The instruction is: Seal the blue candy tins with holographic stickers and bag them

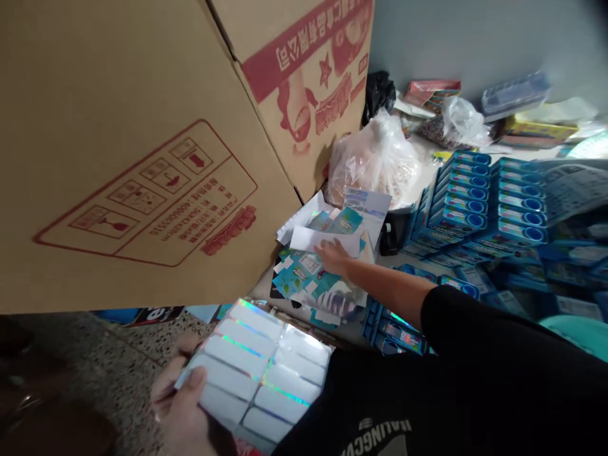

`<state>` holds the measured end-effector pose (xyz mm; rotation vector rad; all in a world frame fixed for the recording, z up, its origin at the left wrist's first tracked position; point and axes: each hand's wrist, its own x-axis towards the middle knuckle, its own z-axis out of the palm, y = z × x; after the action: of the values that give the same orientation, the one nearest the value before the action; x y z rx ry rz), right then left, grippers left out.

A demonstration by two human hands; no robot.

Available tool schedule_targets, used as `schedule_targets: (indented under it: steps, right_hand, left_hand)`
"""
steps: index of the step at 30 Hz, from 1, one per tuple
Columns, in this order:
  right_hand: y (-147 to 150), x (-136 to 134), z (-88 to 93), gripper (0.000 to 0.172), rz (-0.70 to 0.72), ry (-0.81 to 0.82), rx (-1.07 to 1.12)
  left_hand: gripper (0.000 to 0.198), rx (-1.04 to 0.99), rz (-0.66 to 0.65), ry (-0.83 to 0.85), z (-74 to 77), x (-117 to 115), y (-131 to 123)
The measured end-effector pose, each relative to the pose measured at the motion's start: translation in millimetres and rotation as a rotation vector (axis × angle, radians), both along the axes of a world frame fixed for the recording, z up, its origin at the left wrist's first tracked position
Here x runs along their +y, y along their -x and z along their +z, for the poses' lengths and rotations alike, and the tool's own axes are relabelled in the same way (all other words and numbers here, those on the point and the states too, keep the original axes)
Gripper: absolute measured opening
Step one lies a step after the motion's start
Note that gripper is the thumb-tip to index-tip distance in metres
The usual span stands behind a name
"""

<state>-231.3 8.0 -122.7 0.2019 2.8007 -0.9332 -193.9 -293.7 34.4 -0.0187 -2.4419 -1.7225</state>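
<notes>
My left hand (186, 405) is closed on the edge of a sheet of white stickers (259, 364), low in the view, with the thumb on top. The stickers sit in two columns and flash rainbow colours at their edges. My right hand (332, 256) reaches out over a heap of papers, its fingers lying on a blank white paper strip (304, 240). Under and around the strip are flat teal printed card pieces (297, 275), loosely piled. A silvery sheet (373, 206) lies behind them.
A large brown cardboard box (133, 76) fills the left. Past the papers sits a tied clear plastic bag (377, 158). Rows of blue packages (460, 196) stand at the right, with more heaped nearby. Packaged goods (515, 95) line the back wall. Speckled floor (121, 373) shows lower left.
</notes>
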Motion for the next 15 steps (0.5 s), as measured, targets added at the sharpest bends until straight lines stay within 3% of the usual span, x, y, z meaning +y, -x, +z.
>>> schedule_targets:
  steps: [2,4,5,7,9,12,13,15]
  right_hand:
    - [-3,-5,34.3,0.032,-0.031,0.044,0.005]
    - [-15,-6,70.6,0.034,-0.013,0.202,0.031]
    - [-26,-6,87.9,0.038,0.021,0.347,0.046]
    - [-53,-3,117.9,0.051,0.118,0.832,0.052]
    - [-83,1,140.7,0.065,0.185,1.127,0.011]
    - [-121,1,162.4,0.103,0.165,1.065,-0.042]
    - [-130,-1,166.8,0.101,0.149,1.004,-0.024]
    - [-144,-6,171.9,0.075,0.116,0.908,0.05]
  left_hand:
    - [0.036,0.027,-0.046,-0.094,3.6,17,9]
    - [0.038,0.1,-0.148,-0.071,3.9,33,16]
    - [0.04,0.152,-0.212,-0.03,3.1,42,18]
    - [0.043,0.238,-0.346,0.029,0.8,59,20]
    - [0.044,0.266,-0.473,0.03,-0.6,78,17]
    - [0.042,0.252,-0.662,-0.01,1.8,107,5]
    - [0.04,0.259,-0.727,-0.011,3.9,116,0]
    - [0.036,0.288,-0.837,-0.005,8.8,130,-8]
